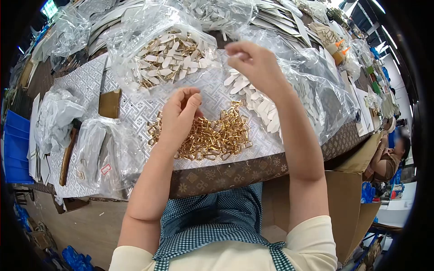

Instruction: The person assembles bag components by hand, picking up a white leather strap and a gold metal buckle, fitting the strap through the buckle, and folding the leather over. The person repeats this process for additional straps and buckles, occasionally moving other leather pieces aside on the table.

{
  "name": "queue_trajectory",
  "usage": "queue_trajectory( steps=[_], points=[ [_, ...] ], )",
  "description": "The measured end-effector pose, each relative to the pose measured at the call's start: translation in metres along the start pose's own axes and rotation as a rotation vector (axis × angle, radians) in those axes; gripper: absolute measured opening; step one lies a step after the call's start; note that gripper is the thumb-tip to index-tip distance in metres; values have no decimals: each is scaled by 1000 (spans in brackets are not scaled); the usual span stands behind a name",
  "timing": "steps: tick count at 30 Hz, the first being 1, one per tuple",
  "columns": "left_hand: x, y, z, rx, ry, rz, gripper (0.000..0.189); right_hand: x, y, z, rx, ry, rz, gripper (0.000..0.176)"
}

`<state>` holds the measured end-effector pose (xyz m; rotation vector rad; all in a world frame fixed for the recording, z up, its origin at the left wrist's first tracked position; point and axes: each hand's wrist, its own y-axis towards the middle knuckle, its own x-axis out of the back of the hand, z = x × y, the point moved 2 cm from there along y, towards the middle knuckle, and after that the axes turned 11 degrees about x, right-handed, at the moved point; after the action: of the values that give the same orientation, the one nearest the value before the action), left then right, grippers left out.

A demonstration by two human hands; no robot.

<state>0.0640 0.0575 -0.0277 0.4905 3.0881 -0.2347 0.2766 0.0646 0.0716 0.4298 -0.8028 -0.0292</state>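
Note:
My left hand (180,115) is curled, thumb close to the fingers, at the upper left of a heap of gold metal clasps (212,137). Whatever its fingers hold is hidden. Higher up and to the right, my right hand (255,63) has its fingers drawn together above a pile of white leather-like tabs (260,104); anything between the fingertips is too small to make out. Behind my left hand, a clear plastic bag (122,54) lies open around many white tabs with gold clasps attached (169,58).
At the left lie a wooden-handled hammer (68,156), a plastic bag with a red-edged label (106,169) and a blue bin (17,149). Stacked flat pieces (280,25) fill the back. A cardboard box (343,198) stands at my right, and another person (388,158) sits farther right.

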Motion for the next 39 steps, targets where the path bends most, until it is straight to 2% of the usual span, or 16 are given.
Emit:
queue_trajectory(
  steps=[3, 5, 6, 9, 10, 11, 14, 19, 22, 25, 28, 30, 31, 33, 36, 39],
  points=[
    [-6, -5, 1, -31, 48, 17, 20, 19, -55, -12, -196, -53, 172, 18],
    [-10, -6, 4, -134, 165, -24, 18, 18, -93, -23, -100, -305, 229, 18],
    [-12, -6, 4, -188, 226, -41, 17, 11, -109, -39, 13, -437, 191, 26],
    [-22, -10, -1, -344, 397, -37, 15, 7, -125, -41, 151, -618, 143, 29],
    [-25, -12, -4, -409, 456, -36, 15, 6, -126, -38, 164, -662, 129, 31],
    [-32, -14, -5, -350, 459, -28, 17, 6, -126, -39, 161, -663, 126, 30],
    [-51, -3, 3, -568, 708, -34, 19, 3, -129, -49, 179, -673, 73, 27],
    [-90, 26, 3, -572, 1041, -32, 23, 0, -132, -48, 224, -736, -120, 19],
    [-102, 34, 1, -448, 1164, -8, 21, 5, -128, -31, 218, -587, -375, 8],
    [-95, 33, -1, -441, 1150, 28, 20, -6, -124, -24, -94, 153, -473, 9],
    [-70, 21, -16, -469, 932, 15, 20, -15, -112, -18, -95, 176, -419, 15],
    [-50, 8, -28, -245, 594, 86, 16, -24, -104, -13, -160, 347, -406, 16],
    [-39, 2, -28, -22, 320, 173, 20, -28, -100, -9, -192, 433, -394, 17],
    [-23, -4, -25, -12, -47, 170, 24, -39, -93, -4, -213, 499, -351, 18],
    [-5, 0, -12, -13, -244, 222, 26, -59, -90, 2, -212, 577, -315, 17],
    [1, 1, -3, 117, -334, 272, 18, -75, -94, 7, -222, 676, -286, 16]
  ],
)
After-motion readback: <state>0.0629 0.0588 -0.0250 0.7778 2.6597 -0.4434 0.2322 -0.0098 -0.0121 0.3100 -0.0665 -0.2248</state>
